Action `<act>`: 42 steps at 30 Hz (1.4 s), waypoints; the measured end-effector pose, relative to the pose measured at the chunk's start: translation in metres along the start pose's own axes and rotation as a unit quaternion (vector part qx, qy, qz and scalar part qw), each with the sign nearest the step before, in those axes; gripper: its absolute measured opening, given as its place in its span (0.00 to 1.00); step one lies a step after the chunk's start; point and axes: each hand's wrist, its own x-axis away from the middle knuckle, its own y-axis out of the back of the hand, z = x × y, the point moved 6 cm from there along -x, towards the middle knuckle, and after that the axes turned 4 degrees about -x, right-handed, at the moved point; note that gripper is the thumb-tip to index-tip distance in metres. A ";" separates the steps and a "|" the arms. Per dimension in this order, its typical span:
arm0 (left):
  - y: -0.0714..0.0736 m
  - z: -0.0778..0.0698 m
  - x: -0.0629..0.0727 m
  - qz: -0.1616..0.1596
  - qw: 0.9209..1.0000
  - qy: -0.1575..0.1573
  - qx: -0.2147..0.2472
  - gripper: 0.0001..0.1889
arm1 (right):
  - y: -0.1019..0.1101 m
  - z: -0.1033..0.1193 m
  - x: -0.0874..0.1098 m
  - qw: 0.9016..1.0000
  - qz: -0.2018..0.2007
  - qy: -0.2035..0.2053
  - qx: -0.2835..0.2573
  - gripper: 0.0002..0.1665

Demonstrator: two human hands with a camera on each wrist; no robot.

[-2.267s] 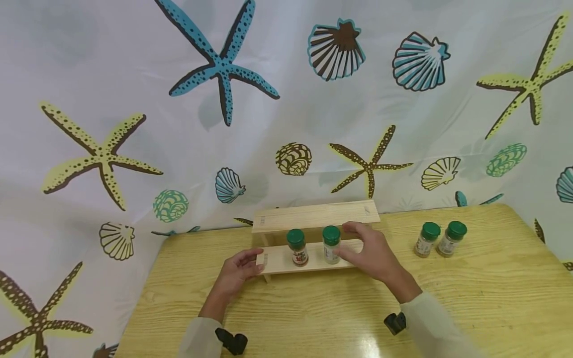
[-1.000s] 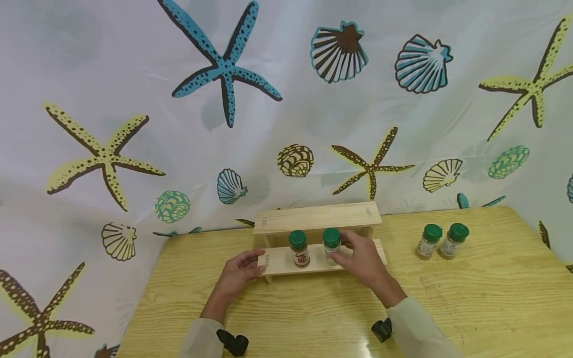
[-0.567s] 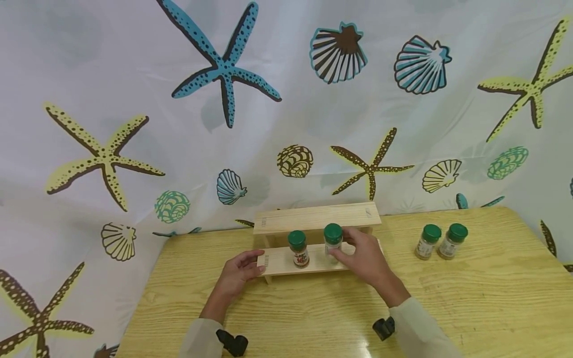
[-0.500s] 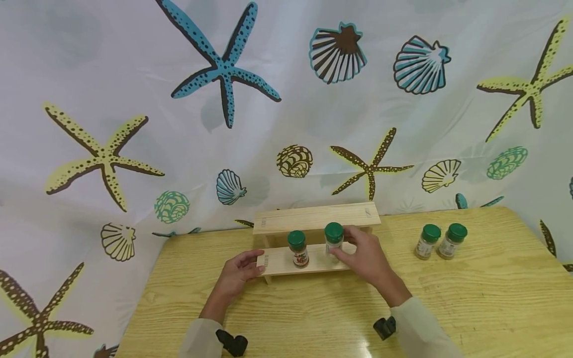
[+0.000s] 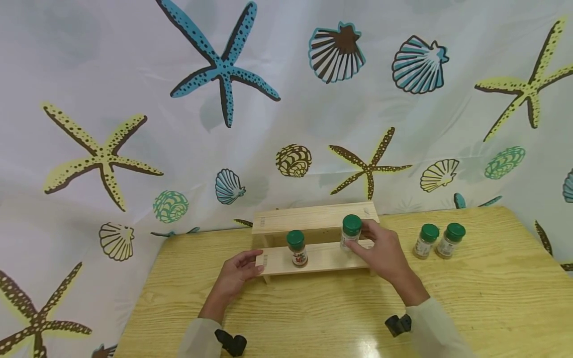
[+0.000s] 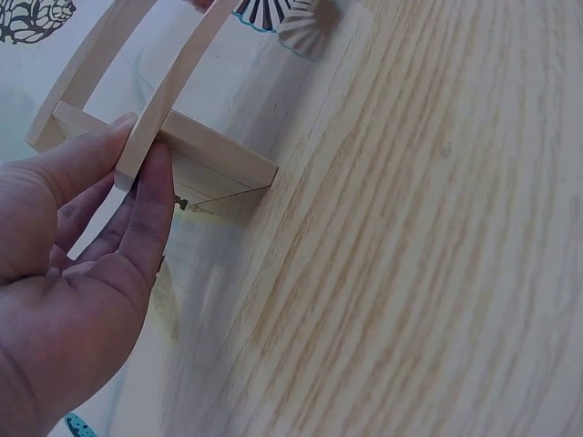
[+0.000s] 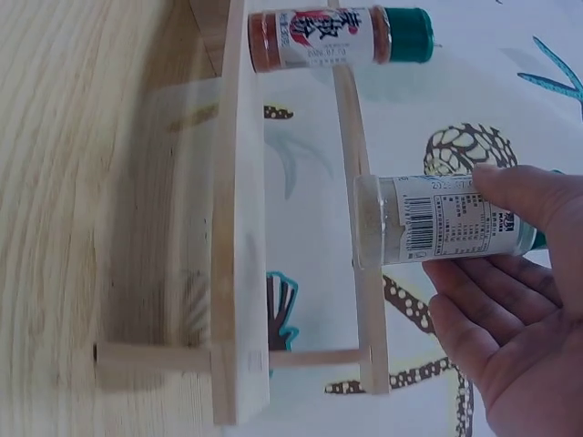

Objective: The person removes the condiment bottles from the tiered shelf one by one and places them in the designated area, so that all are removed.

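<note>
A two-tier wooden rack stands at the back of the table, with a lower shelf (image 5: 324, 259) in front of an upper shelf (image 5: 309, 219). My left hand (image 5: 240, 271) pinches the lower shelf's left end between thumb and fingers. A green-capped spice jar (image 5: 350, 233) is gripped by my right hand (image 5: 386, 252); in the right wrist view its clear base hangs apart from the front board (image 7: 241, 228). Another spice jar (image 5: 297, 249), with reddish contents and a green cap, stands upright on the lower shelf, left of the held one.
Two more green-capped spice jars (image 5: 425, 241) (image 5: 449, 241) stand side by side on the wooden table (image 5: 313, 318), right of the rack. A cloth (image 5: 286, 99) printed with starfish and shells hangs right behind the rack.
My right hand has closed round the spice jar, lifted it off the lower shelf and carried it to the right. My left hand has stayed at the shelf's end.
</note>
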 end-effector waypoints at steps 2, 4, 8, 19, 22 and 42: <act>0.001 0.001 0.000 -0.002 1.000 0.000 -0.003 0.25 | 0.007 -0.004 0.001 1.000 -0.007 -0.004 0.006 0.25; 0.002 0.001 -0.001 -0.006 1.000 0.001 -0.005 0.25 | 0.014 -0.008 0.003 1.000 -0.015 -0.008 0.010 0.25; 0.002 0.002 -0.002 -0.004 1.000 0.000 -0.006 0.25 | 0.029 -0.016 0.007 0.999 -0.030 -0.019 0.023 0.26; 0.000 -0.001 0.000 -0.003 1.000 -0.001 -0.006 0.25 | 0.062 -0.025 0.024 0.996 -0.056 -0.038 0.057 0.24; 0.000 -0.001 0.000 -0.006 1.000 0.001 -0.005 0.25 | 0.070 -0.027 0.028 0.995 -0.061 -0.047 0.063 0.25; 0.001 0.002 -0.001 -0.012 1.000 -0.004 -0.016 0.25 | 0.111 -0.073 0.069 0.980 -0.103 -0.116 0.121 0.27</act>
